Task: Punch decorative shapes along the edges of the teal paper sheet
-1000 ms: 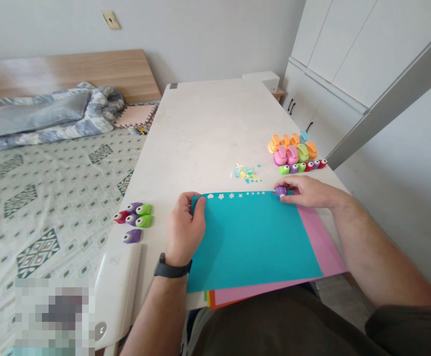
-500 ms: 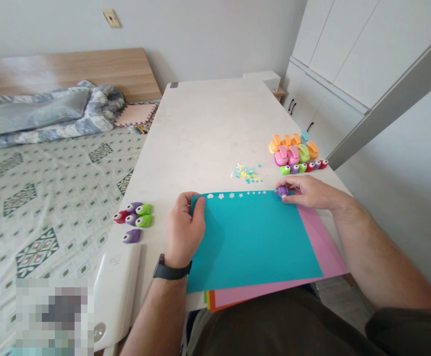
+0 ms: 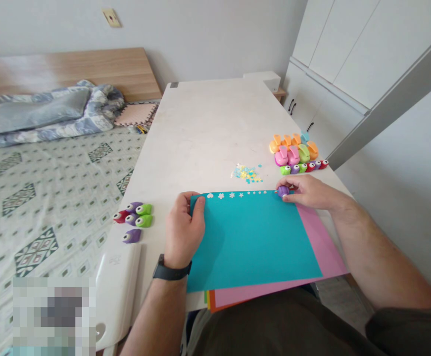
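Two bare hands work along the far edge of a teal sheet of card [image 3: 252, 242], which lies at 12 o'clock, close in front of the person, on a white table [image 3: 200, 123], on top of a pink sheet of card [image 3: 328, 242] and other coloured sheets. The right hand [image 3: 309, 192], at about 1 o'clock, pinches a small purple craft punch [image 3: 282, 191] between thumb and fingers, clasped over the sheet's far edge; whether it is squeezing down at this instant cannot be told. Over the last second the punch has crept only slightly rightward along that edge, and the grip looks unchanged — the one small shift in view. The left hand [image 3: 184, 225] lies open on the sheet's far left corner at 11 o'clock, pinning it down. A row of punched shapes [image 3: 237, 195] — a flower and a star among them — runs along the edge toward the punch. Paper scraps [image 3: 245, 173] and a cluster of orange and pink punches [image 3: 293, 151] sit at 1 o'clock, with more small punches [image 3: 133, 220] at 10 o'clock.
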Available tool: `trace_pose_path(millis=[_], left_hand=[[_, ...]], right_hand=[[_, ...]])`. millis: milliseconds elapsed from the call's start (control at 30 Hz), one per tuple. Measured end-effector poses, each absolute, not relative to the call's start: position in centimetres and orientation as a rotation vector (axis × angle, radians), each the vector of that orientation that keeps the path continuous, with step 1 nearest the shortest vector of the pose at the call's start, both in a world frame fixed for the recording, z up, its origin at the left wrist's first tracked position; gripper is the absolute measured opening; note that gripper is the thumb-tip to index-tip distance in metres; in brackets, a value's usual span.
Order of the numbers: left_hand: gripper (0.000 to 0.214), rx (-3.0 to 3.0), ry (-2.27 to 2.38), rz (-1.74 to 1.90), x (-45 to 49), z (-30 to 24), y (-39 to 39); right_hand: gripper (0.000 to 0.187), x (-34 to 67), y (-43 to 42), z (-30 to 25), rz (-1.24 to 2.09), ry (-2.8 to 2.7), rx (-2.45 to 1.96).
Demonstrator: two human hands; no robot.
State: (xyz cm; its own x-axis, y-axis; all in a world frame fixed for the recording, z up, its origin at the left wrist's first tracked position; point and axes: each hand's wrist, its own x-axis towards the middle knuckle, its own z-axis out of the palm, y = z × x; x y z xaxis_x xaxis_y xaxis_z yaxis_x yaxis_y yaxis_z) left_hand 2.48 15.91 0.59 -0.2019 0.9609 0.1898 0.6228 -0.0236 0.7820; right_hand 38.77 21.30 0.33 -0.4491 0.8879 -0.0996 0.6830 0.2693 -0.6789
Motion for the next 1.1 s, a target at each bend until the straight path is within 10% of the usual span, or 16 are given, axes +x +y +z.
trace_pose_path(millis=[1100], left_hand=[[0.025, 1.648, 1.844, 1.084, 2.3, 0.4, 16.05]], right_hand=[[0.036, 38.85, 21.36, 0.18, 0.842, -2.294, -1.463]])
